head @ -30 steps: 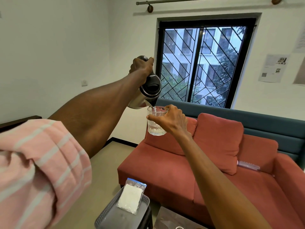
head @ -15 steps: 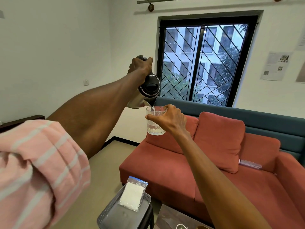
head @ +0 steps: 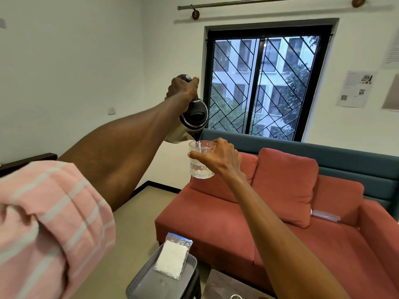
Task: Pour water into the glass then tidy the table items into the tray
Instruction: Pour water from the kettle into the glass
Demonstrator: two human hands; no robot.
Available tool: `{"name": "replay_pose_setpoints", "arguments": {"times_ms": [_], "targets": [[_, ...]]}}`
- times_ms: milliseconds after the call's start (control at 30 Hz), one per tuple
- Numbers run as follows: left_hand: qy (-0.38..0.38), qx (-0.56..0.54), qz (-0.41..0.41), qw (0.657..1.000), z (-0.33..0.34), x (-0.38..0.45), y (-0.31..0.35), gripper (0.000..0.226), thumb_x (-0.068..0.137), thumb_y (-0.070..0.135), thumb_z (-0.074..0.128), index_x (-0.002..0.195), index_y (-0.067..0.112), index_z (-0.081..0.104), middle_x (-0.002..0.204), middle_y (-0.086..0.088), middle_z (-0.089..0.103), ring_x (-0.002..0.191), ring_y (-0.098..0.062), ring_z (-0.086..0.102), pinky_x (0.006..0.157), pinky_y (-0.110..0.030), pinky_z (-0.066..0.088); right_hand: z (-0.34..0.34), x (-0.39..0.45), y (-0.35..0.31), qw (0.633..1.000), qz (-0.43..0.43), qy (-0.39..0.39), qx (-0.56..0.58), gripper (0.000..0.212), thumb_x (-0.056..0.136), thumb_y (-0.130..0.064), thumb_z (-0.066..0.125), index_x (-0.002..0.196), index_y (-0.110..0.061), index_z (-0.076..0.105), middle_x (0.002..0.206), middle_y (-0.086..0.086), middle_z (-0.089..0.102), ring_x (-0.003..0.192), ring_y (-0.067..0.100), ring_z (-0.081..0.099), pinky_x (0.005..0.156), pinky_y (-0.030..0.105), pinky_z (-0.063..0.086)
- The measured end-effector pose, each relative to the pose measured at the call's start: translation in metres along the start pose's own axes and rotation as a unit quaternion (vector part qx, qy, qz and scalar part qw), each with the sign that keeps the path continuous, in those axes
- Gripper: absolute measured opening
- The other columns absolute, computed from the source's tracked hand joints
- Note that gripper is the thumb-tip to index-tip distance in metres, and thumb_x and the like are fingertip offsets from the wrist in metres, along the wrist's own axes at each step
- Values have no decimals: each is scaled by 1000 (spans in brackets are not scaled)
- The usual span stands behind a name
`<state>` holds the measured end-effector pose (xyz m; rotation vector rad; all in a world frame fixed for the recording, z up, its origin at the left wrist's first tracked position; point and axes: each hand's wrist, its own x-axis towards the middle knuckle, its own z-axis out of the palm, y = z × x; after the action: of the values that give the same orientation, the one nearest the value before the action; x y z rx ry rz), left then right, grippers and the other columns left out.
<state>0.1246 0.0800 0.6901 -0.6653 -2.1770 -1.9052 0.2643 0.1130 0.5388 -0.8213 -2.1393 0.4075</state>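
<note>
My left hand (head: pixel 183 88) grips the black handle of a steel kettle (head: pixel 190 120), which is tilted with its spout over a clear glass (head: pixel 200 167). A thin stream of water runs from the spout into the glass, which is partly filled. My right hand (head: pixel 220 157) holds the glass by its upper side, raised in the air in front of the sofa. Below, a grey perforated tray (head: pixel 149 281) holds a clear bag of white powder (head: pixel 172 256) leaning on its far rim.
A red sofa (head: pixel 269 229) with cushions and a teal back stands ahead under a barred window (head: pixel 265 83). A clear pouch (head: pixel 326 215) lies on the sofa seat. A brown table corner (head: pixel 224 287) shows at the bottom edge, right of the tray's dark stool.
Both hands have stayed almost still, with the kettle tilted and pouring. The water level in the glass has risen a little.
</note>
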Motion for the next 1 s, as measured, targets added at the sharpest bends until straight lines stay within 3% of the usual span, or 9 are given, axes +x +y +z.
{"name": "replay_pose_setpoints", "arguments": {"times_ms": [367,533,700,1000], "targets": [[-11,7,5,1000,-2,-5,-2,49,80,57,63,113,21,60,95,0,58,86,-24,57,84,-32,48,1,-5,1,1000,0,-1,-1,72,50,-83,67,85,-23,49,78,-6,55,74,21,56,64,34,47],[-6,5,4,1000,-2,-6,-2,35,80,57,64,96,26,54,93,1,57,85,-24,56,82,-30,46,2,-5,1,1000,0,-7,-1,72,51,-83,66,86,-24,47,78,-7,53,75,21,55,64,34,45],[-8,20,13,1000,-3,-8,-3,45,80,57,62,110,23,62,93,1,58,86,-24,57,85,-32,48,3,-6,-1,1000,3,-7,-5,74,50,-84,65,86,-22,52,76,-7,54,74,23,58,63,34,44],[-3,23,18,1000,-7,-8,-1,38,80,56,62,102,24,59,95,0,60,85,-24,57,83,-31,47,3,-8,-7,1000,7,-17,2,74,50,-84,65,88,-22,50,83,-4,59,79,25,60,68,37,49]]}}
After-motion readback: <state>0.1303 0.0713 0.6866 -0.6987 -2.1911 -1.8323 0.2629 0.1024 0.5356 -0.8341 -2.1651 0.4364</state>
